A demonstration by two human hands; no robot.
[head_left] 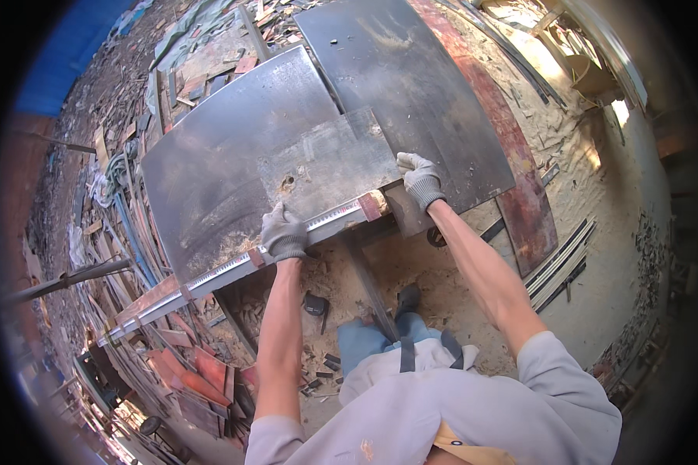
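Note:
A grey rectangular board (333,167) with a ragged hole lies on large dark sheets in front of me. My left hand (285,232), in a grey work glove, grips the board's near left corner. At its right edge, my gloved right hand (420,178) is closed on the near right corner. Along the near edge of the left dark sheet (209,170) runs a metal rail with a measuring scale (225,269). A red-brown block (373,205) sits on the rail between my hands, and a smaller one (256,257) is left of my left hand. The fingers under the board are hidden.
Another dark sheet (411,85) extends far right, over a reddish board (531,217). Scrap wood strips (202,376) pile up at the left. A black tape measure (315,304) lies on the ground below the rail. Long thin strips (562,260) lie at the right.

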